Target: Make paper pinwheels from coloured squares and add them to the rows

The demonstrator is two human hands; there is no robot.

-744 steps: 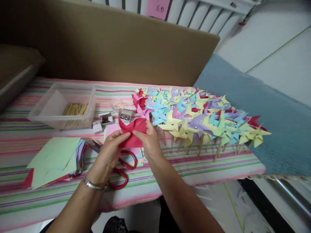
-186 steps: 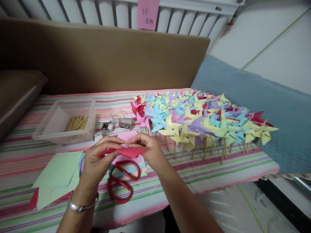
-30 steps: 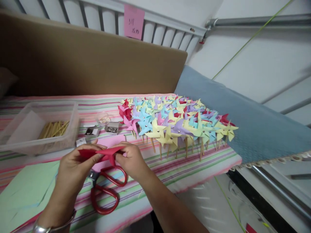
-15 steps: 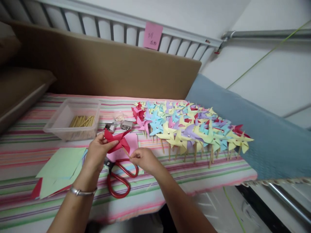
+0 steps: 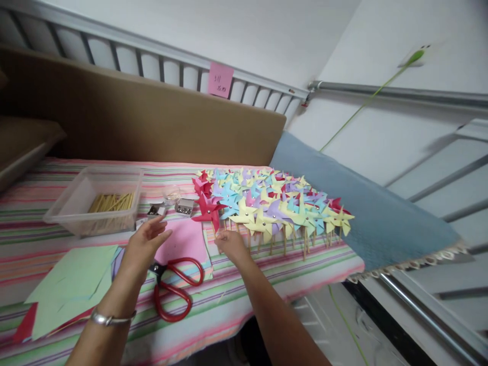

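Observation:
My right hand [image 5: 231, 245] pinches the stick of a red paper pinwheel [image 5: 209, 210] at the near left corner of a dense group of pastel and red pinwheels [image 5: 272, 208]. With its fingers spread and nothing in them, my left hand [image 5: 147, 244] hovers by the left edge of a pink paper sheet [image 5: 183, 239]. Red-handled scissors [image 5: 173, 312] lie just in front of that sheet, blades partly hidden by my left hand. Two small boxes sit behind my left hand; the right box [image 5: 184, 207] holds shiny metal pieces.
A clear plastic tub [image 5: 61, 217] with wooden sticks [image 5: 110, 202] stands at the left. Green paper sheets [image 5: 76, 272] lie nearer. A cardboard panel [image 5: 152, 117] backs the striped cloth [image 5: 213, 325]; blue padding [image 5: 366, 203] borders the right.
The red pinwheel has left my left hand and moved right with my right hand to the group's edge. My left hand has opened. The camera view has turned right.

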